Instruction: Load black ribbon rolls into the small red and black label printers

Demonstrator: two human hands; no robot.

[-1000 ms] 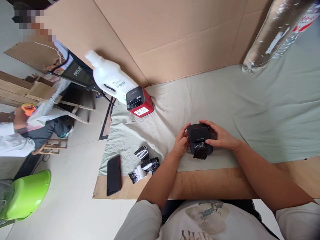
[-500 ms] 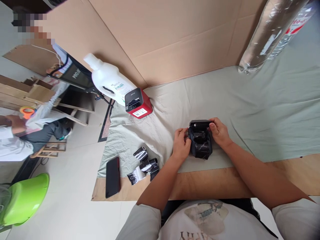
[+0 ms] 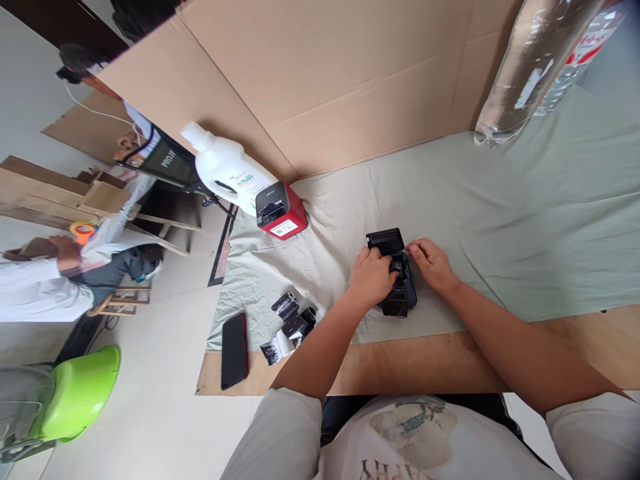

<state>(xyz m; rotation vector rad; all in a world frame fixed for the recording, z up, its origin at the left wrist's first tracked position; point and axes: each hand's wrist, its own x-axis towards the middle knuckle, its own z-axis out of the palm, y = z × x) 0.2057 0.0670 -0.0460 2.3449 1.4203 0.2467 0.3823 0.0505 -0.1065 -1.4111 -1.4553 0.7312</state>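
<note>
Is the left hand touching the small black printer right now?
Touching. In the head view the left hand lies over the open black printer, fingers reaching into its middle with no gap visible; the right hand touches its far side.

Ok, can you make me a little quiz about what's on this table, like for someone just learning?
1. True or false: the lid of the small black printer is flipped open.
2. Which hand reaches into the printer: the left hand or the right hand?
3. What stands right beside the white bottle? A) the red printer B) the black phone C) the black rolls

Key: 1 true. 2 the left hand; the right hand steadies the printer's far side. 3 A.
</note>
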